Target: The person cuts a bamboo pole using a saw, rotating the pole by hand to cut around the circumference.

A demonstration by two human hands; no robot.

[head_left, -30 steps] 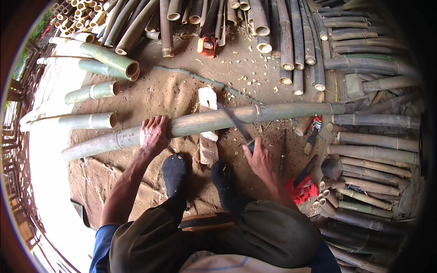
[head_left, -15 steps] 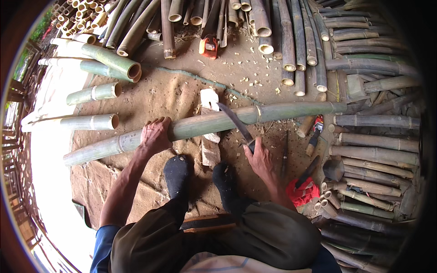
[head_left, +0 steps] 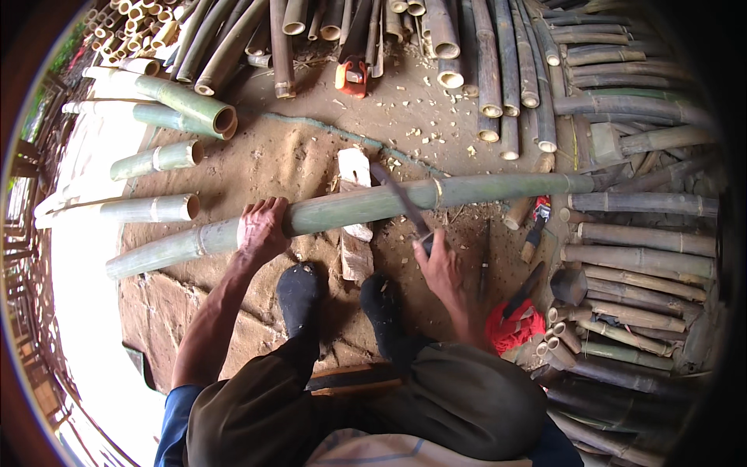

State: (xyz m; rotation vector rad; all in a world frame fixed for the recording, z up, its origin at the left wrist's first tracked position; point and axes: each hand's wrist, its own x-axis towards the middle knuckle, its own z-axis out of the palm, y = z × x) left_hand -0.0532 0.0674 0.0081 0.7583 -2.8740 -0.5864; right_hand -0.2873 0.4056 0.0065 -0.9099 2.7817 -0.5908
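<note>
A long green bamboo pole (head_left: 334, 214) lies crosswise in front of me, its middle resting on a pale notched wood block (head_left: 355, 253). My left hand (head_left: 264, 228) is closed over the pole, left of the block. In my right hand (head_left: 438, 255) is the dark handle of a machete (head_left: 405, 201). Its long blade slants up and to the left across the pole, just right of the block, and its edge looks slightly blurred. Whether the blade touches the bamboo or hovers above it, I cannot tell. My feet in dark socks (head_left: 299, 292) stand on either side of the block's near end.
Cut green bamboo lengths (head_left: 159, 208) lie at the left. Dark bamboo poles (head_left: 490, 70) crowd the far side, near an orange-handled saw (head_left: 352, 78). More bamboo (head_left: 638, 237) is stacked at the right, beside a hammer (head_left: 568, 286), a red cloth (head_left: 515, 327) and a brush-like tool (head_left: 534, 237).
The machete blade has shifted slightly and turned more edge-on over the pole. My left hand keeps its hold; the whole view has drifted a little.
</note>
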